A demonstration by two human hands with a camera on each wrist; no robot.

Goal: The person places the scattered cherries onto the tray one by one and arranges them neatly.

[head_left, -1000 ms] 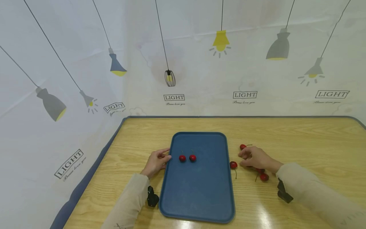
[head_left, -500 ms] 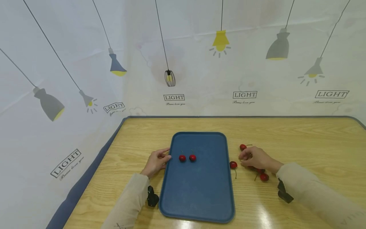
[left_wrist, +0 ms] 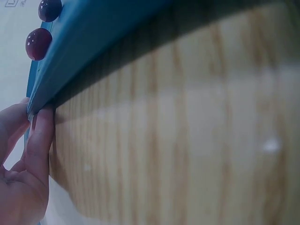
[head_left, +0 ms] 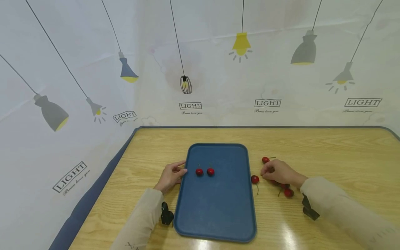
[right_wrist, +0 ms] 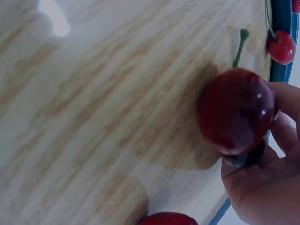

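Note:
My left hand [head_left: 170, 177] grips the left rim of a blue tray [head_left: 218, 205]; in the left wrist view its thumb and fingers [left_wrist: 40, 140] close on that edge. Two red cherries [head_left: 199, 172] with stems lie side by side on the tray. Right of it, my right hand [head_left: 279, 172] has thumb and forefinger together, pinching at a cherry's stem; the pinch itself is partly hidden. A large cherry [right_wrist: 236, 112] blocks the fingertips in the right wrist view, with a darker cherry [right_wrist: 251, 157] behind it. Beneath the palm sit more cherries [head_left: 289, 192].
One cherry [head_left: 255, 179] lies against the tray's right edge, its stem toward me. Another cherry [head_left: 265, 160] sits just beyond my right hand. The wooden table [head_left: 343, 149] meets a white cloth [head_left: 218, 69] printed with lamps at its back and left.
My right thumb and forefinger have closed together from a slight gap. My left hand, the tray and the two cherries on it have stayed in place.

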